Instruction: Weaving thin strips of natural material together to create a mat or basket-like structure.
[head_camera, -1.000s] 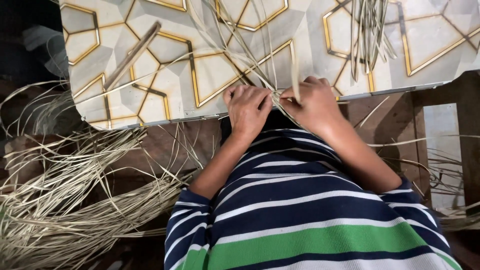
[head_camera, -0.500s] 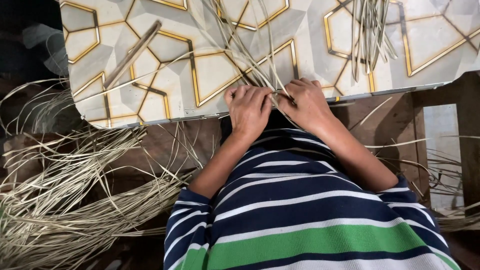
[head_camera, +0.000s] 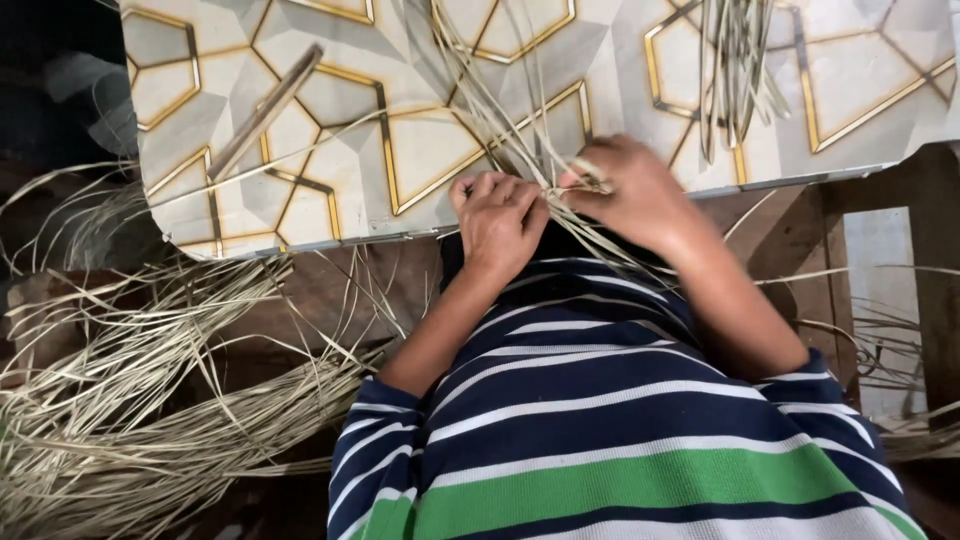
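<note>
At the near edge of a board (head_camera: 300, 190) with a grey and gold geometric pattern, the person's two hands meet over a bunch of thin pale straw strips (head_camera: 500, 120). The left hand (head_camera: 497, 222) is curled shut, knuckles up, its fingers pinching the strips where they gather at the board's edge. The right hand (head_camera: 625, 195) sits just beside it to the right, slightly blurred, its fingers closed around the same gathered point, with a short loop of strip showing between thumb and fingers. From that point the strips fan out across the board toward the far side, crossing one another as they go. A second, loose bundle of strips (head_camera: 735, 70) lies farther right on the board, well apart from the hands, its ends pointing toward the near edge. On the left part of the board a slim brown stick (head_camera: 265, 110) lies at a slant. Below and left of the board, a large heap of long straw (head_camera: 150, 400) spreads over the dark floor, with single strands curling out to the far left. To the right a brown wooden frame (head_camera: 835, 250) shows beneath the board, and a few stray strands trail past it. The person's forearms come up from a shirt (head_camera: 620, 430) striped navy, white and green, which fills the near middle of the view.
</note>
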